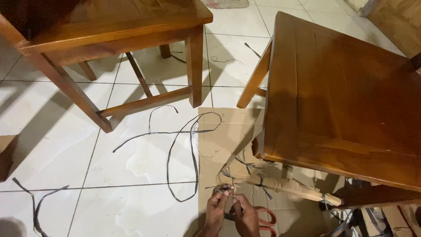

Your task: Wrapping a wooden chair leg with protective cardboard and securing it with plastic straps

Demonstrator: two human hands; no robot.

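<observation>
Two hands: both low at the bottom edge, close together over the cardboard

Left hand (pixel 216 210): fingertips pressed together, pinching the end of a thin dark plastic strap (pixel 219 188)

Right hand (pixel 245 215): fingers curled in beside the left, touching the same strap end; whether it grips firmly I cannot tell

Strap: its pinched end lies just beside the wrapped leg; a longer dark strap (pixel 180 153) trails in loose loops across the white tiled floor (pixel 87 153)

Wrapped leg (pixel 285 186): a turned chair leg in brown paper, lying on the flat brown cardboard sheet (pixel 215 145); several dark ties already cross it near its left end; the right stretch seems bare of ties

Progress: judging by this, binding is partly done; some ties in place, more strap loose, the tie in hand not yet finished

Scissors (pixel 265 217): red-handled, on the cardboard under the right hand, untouched

Nearby: glossy brown wooden tabletop (pixel 342 96) at right; wooden chair frame (pixel 114 35) at upper left; a strap offcut (pixel 37 204) at lower left
</observation>
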